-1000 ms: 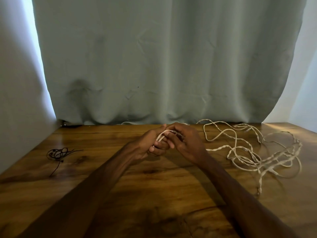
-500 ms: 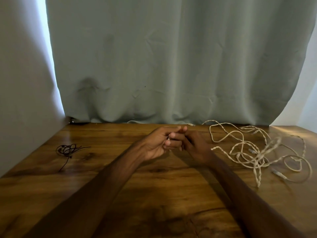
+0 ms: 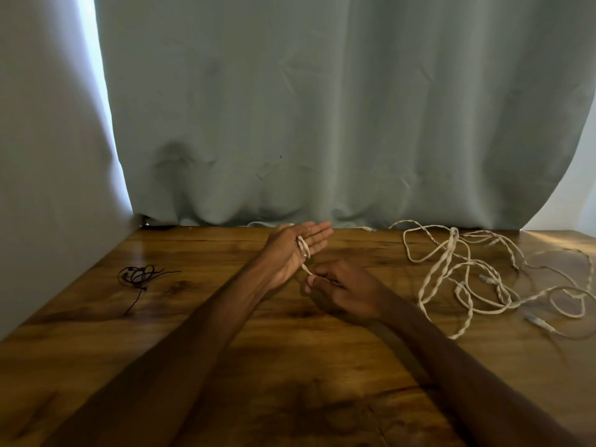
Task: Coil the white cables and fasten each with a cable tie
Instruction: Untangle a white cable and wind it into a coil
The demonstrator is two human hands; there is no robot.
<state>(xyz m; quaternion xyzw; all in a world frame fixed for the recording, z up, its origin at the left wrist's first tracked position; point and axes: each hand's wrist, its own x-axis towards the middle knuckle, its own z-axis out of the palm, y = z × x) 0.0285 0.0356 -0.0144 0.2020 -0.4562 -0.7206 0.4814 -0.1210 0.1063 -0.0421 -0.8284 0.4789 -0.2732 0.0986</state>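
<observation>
Cable (image 3: 303,248) now loops across the left hand (image 3: 295,253), whose fingers (image 3: 317,232) have straightened at centre frame; the right hand (image 3: 345,293), below, pinches its strand. Winding seems barely begun, loose tangle (image 3: 477,279) waiting at right.

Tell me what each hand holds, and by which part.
The right hand pinches a white cable on the stretch just below the left hand, whose fingers are straight, with the cable looped across its palm.
</observation>
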